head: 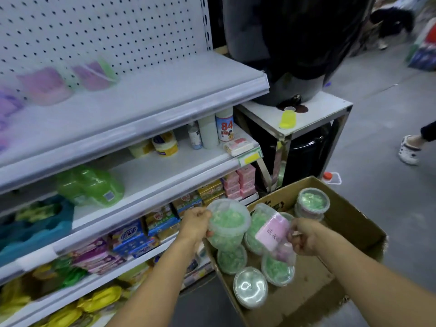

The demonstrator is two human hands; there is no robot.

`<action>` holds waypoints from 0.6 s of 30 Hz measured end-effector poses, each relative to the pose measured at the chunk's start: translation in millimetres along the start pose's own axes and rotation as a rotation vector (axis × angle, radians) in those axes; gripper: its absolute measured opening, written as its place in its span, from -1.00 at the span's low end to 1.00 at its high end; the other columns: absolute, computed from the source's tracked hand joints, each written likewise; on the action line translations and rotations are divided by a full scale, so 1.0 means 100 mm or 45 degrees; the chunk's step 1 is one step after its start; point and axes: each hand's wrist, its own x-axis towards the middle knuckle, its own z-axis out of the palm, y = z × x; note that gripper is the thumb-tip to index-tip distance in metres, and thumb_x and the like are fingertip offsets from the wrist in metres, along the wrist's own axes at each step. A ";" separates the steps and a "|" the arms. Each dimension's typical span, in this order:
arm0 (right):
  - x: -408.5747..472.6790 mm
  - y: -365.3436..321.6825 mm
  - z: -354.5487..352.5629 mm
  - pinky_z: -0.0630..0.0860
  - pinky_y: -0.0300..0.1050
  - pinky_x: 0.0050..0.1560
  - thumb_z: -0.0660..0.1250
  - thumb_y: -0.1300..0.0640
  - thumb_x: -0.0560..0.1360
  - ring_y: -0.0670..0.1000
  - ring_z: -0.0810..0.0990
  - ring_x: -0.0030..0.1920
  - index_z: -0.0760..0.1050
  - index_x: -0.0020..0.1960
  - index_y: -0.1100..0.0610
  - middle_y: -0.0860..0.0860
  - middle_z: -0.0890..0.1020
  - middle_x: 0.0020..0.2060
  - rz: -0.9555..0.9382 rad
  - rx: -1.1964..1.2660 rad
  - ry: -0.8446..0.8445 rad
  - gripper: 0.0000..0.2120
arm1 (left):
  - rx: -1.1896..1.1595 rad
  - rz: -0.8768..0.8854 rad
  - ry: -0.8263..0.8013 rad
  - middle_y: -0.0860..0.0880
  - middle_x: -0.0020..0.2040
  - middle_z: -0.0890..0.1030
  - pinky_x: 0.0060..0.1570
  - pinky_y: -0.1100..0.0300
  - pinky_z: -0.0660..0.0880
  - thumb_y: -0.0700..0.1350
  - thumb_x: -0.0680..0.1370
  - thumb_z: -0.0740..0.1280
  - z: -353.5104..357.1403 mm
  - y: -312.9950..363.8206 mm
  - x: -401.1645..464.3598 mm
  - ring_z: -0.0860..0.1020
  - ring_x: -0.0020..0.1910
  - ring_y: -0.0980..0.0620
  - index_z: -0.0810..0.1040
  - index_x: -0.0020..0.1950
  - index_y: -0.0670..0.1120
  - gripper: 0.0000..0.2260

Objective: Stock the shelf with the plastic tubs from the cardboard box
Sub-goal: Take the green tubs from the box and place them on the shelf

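Standing in a shop aisle on grey floor (368, 128), the person grips one green-filled tub (227, 226) in the left hand (197, 224) and a pink-labelled tub (271, 232) in the right hand (304, 236), both above the cardboard box (354, 223). White shelves (146, 95) with a pegboard back (106, 27) stand at the left, partly stocked.

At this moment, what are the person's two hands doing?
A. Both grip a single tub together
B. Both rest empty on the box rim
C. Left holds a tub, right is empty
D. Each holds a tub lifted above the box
D: the left hand grips a clear tub of green pieces, and the right hand grips a tub with a pink label, both above the cardboard box.
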 end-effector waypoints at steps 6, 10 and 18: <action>0.22 0.31 0.03 0.20 -0.40 -0.59 0.09 0.36 0.45 -0.07 0.18 -0.73 0.35 -0.27 0.18 0.06 0.39 -0.63 0.113 0.185 -0.057 -0.82 | -0.028 -0.076 0.013 -0.07 -0.28 0.46 -0.38 0.16 0.50 -0.21 0.61 0.22 0.07 -0.19 0.00 0.41 -0.40 0.02 0.52 -0.15 -0.12 -0.84; 0.35 0.55 0.05 0.20 -0.46 -0.61 0.15 0.22 0.52 -0.08 0.29 -0.76 0.35 -0.33 0.14 0.05 0.42 -0.66 0.185 0.432 -0.103 -0.76 | -0.041 -0.128 0.013 -0.06 -0.27 0.46 -0.33 0.15 0.51 -0.21 0.61 0.21 0.07 -0.31 -0.01 0.41 -0.39 0.03 0.51 -0.14 -0.09 -0.84; 0.57 0.77 0.15 0.17 -0.44 -0.69 0.10 0.23 0.56 -0.06 0.34 -0.73 0.37 -0.30 0.16 0.09 0.46 -0.61 0.283 0.713 -0.162 -0.73 | -0.025 -0.126 0.015 -0.11 -0.12 0.51 -0.34 0.17 0.53 -0.20 0.61 0.19 0.15 -0.43 0.06 0.46 -0.33 0.01 0.52 -0.02 -0.15 -0.88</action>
